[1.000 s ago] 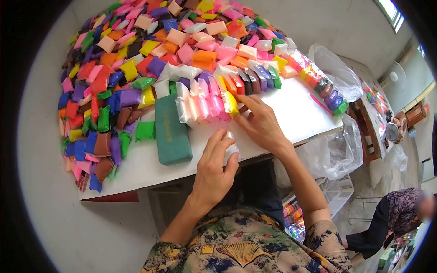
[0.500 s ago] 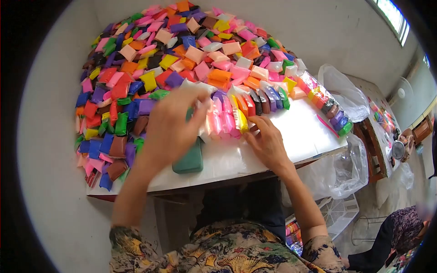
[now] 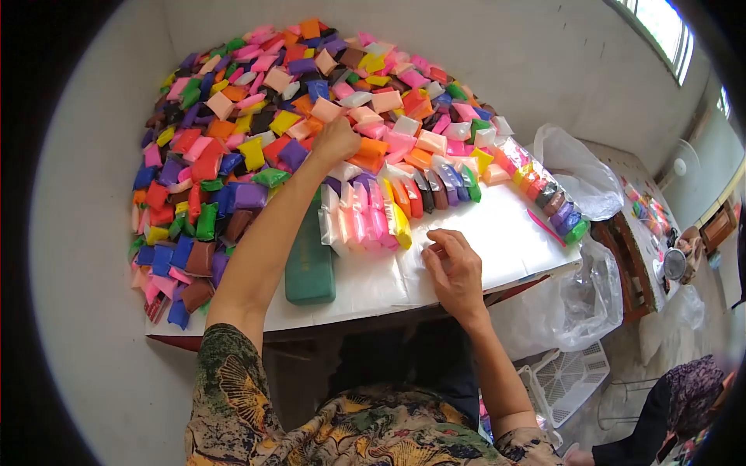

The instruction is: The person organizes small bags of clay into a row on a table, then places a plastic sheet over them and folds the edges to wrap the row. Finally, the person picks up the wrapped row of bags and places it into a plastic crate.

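Note:
My left hand (image 3: 336, 143) reaches into a big pile of small soft packets (image 3: 252, 154) in many colours. Its fingers look bent and closed beside a peach packet (image 3: 325, 109), and the hand hides whatever they may hold. Below it, a row of packets in clear wrap (image 3: 373, 213) stands on the white tabletop, running from white and pink through yellow, red, black and brown to blue and green. My right hand (image 3: 454, 268) rests in front of the row, apart from it, fingers loosely curled with nothing in them. A dark green oblong block (image 3: 311, 268) lies left of the row.
A second wrapped row of coloured packets (image 3: 553, 203) lies at the table's right end. Clear plastic bags (image 3: 583, 182) hang beside it. White plastic baskets (image 3: 575, 380) stand on the floor below. At the lower right sits another person (image 3: 668, 404). A further table (image 3: 622, 221) stands at the right.
My left hand has moved from the row's left end up into the pile. My right hand has let go of the yellow packet and drawn back slightly toward me.

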A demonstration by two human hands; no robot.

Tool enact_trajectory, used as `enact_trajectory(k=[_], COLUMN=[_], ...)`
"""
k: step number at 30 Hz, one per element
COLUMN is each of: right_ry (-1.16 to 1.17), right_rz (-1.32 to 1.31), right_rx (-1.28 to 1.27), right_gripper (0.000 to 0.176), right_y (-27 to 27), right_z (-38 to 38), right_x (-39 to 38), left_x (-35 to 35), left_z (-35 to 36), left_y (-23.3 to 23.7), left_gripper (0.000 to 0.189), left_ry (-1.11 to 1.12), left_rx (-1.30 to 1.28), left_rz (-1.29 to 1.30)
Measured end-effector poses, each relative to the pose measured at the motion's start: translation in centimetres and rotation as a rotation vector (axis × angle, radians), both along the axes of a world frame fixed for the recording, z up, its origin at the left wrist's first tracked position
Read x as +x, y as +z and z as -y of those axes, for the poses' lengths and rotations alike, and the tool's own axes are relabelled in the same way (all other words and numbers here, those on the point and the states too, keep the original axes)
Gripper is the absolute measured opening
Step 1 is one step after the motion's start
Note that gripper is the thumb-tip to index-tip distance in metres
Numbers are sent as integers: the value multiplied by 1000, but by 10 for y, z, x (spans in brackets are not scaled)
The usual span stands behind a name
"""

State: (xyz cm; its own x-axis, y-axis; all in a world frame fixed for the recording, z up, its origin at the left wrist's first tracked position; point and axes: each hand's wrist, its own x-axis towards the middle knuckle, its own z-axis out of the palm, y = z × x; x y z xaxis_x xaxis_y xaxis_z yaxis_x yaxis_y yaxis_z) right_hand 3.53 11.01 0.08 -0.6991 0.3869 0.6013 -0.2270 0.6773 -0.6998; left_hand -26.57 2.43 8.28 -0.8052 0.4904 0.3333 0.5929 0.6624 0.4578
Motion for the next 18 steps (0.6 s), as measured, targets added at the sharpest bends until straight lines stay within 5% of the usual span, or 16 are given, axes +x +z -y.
enact_trajectory(k=[6, 10, 18], right_ry=[-67, -72, -114], right_rz=[-90, -185, -237], right_rx=[-55, -371, -216], right_gripper=[26, 34, 44], right_y=[2, 2, 33], right_z=[-1, -8, -28], right_x=[1, -1, -6], left_x=[12, 72, 127], left_z=[5, 10, -3], left_y=[15, 40, 40], left_gripper=[30, 16, 18], left_ry=[-185, -394, -371], left_rx=[186, 319, 278], left_rz=[44, -77, -290])
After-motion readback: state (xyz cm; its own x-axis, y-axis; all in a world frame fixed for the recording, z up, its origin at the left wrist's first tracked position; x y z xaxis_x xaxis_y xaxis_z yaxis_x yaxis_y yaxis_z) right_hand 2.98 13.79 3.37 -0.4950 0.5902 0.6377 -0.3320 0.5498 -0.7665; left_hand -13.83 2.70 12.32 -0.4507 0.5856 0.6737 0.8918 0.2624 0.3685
